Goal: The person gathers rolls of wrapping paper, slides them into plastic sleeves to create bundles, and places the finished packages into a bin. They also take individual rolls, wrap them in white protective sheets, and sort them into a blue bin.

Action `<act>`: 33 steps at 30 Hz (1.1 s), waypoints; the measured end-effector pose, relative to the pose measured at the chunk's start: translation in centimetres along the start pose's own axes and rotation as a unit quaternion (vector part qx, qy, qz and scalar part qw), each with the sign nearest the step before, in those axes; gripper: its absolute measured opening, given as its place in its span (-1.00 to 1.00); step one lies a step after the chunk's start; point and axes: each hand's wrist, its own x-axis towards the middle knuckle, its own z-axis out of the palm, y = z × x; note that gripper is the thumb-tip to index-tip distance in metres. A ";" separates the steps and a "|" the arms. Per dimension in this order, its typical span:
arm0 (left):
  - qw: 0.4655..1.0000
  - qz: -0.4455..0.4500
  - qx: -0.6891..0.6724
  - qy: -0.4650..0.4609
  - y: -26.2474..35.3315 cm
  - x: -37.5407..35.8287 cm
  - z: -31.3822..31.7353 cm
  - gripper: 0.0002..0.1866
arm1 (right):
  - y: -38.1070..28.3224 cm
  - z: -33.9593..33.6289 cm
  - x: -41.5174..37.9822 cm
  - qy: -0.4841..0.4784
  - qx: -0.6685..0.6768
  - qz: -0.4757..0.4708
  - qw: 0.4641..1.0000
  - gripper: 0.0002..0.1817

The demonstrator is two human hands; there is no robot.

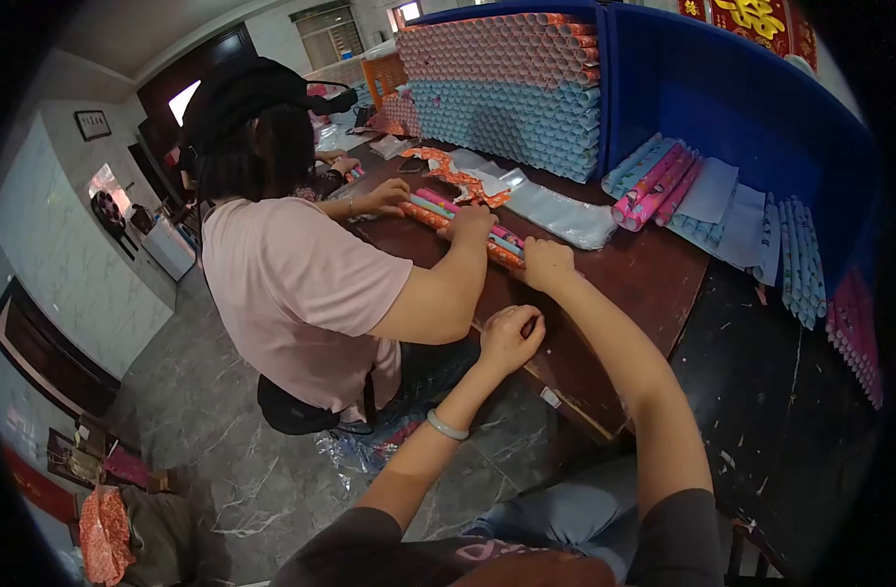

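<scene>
Several rolls of patterned paper (504, 256), orange, light blue and pink, lie side by side on the dark red table (604, 293). My right hand (548, 262) is closed at their near end; its fingertips are partly hidden. Lower and nearer to me, my left hand (511, 338) is curled beside the table edge, thumb bent toward the fingers, with nothing visible in it. A pale bracelet (448, 426) circles that wrist. A co-worker in a pink shirt (301, 284) sits to the left, both hands (470, 223) on the same rolls.
Clear plastic sleeves (560, 210) and orange patterned scraps (455, 176) lie behind the rolls. A tall stack of rolls (502, 98) stands at the back beside a blue partition (722, 88). More pink rolls (653, 186) and blue rolls (800, 259) lie on the right.
</scene>
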 end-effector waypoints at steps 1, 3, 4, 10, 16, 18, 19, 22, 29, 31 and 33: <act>1.000 -0.003 0.000 -0.005 0.0 0.0 0.0 -0.91 | 0.1 -0.4 -0.3 -0.009 -0.001 -0.005 1.000 -0.37; 1.000 -0.007 0.000 -0.004 0.0 -0.1 0.0 -0.92 | 0.4 -1.1 -1.1 -0.017 0.001 0.001 1.000 -0.36; 1.000 -0.009 -0.001 -0.002 -0.1 -0.1 0.1 -0.92 | 0.5 -1.4 -1.4 -0.025 0.002 0.008 1.000 -0.36; 1.000 0.003 0.006 0.006 -0.1 0.0 0.2 -0.91 | 1.0 -0.9 -1.9 -0.013 -0.009 0.003 1.000 -0.38; 1.000 0.012 0.015 0.004 -0.1 0.0 0.1 -0.91 | 1.0 -1.0 -2.2 -0.008 -0.001 0.018 1.000 -0.41; 1.000 0.003 0.018 -0.003 0.0 0.0 0.0 -0.91 | 0.9 -1.4 -2.3 -0.011 0.004 0.022 1.000 -0.41; 1.000 -0.006 0.020 -0.009 0.1 0.0 0.1 -0.92 | 0.9 -1.5 -2.3 -0.014 0.008 0.025 1.000 -0.41; 1.000 0.000 0.007 -0.001 0.3 0.0 0.0 -0.92 | 0.8 -1.7 -2.3 -0.020 0.006 0.026 0.999 -0.41; 1.000 -0.004 0.008 -0.021 0.1 0.1 0.0 -0.91 | 0.7 -2.0 -2.4 -0.034 0.013 0.037 0.999 -0.40; 1.000 -0.007 0.008 -0.022 0.1 0.1 0.0 -0.91 | 0.7 -1.5 -2.5 -0.014 -0.004 0.023 1.000 -0.40; 1.000 -0.005 0.005 -0.021 0.1 0.1 0.0 -0.91 | 0.9 -1.2 -2.4 -0.012 -0.006 0.018 1.000 -0.40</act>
